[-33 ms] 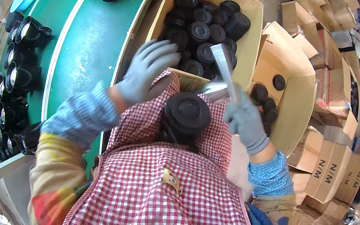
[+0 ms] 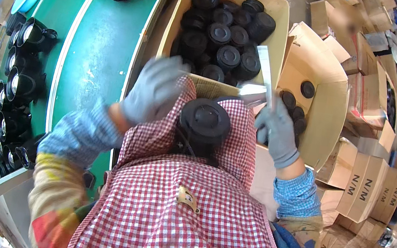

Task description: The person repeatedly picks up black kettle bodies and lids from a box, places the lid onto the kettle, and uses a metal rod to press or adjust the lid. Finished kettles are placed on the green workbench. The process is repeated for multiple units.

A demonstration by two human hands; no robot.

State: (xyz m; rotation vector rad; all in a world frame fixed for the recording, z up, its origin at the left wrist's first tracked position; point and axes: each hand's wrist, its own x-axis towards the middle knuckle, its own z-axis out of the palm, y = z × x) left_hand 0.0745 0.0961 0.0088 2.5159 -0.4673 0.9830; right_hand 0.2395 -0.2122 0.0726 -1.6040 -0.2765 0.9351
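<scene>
Between my thighs, on the red-and-white checked apron (image 2: 184,215), stands a black round piece (image 2: 204,120) with a stepped, disc-like top. My right hand (image 2: 278,136), in a grey glove, is closed round a pale, flat, strip-like tool (image 2: 267,72) pointing away from me. A shiny metal part (image 2: 254,92) shows beside the strip; whether the two are joined I cannot tell. Above my left thigh, my gloved left hand (image 2: 154,88) is raised left of the black piece, not touching it. Its fingers are stretched out but blurred, and nothing shows in them.
A cardboard box (image 2: 280,38) full of black round parts stands in front of me. Right of it, another open box (image 2: 329,103) holds several more. A green-topped bench (image 2: 98,51) runs along my left, bearing rows of glossy black pots (image 2: 20,85). Stacked cartons (image 2: 367,187) stand at the right.
My left hand has drawn slightly back and left, its fingers more blurred. My right hand has shifted right with the strip-like tool, which now points more straight ahead. The black piece stays between my thighs.
</scene>
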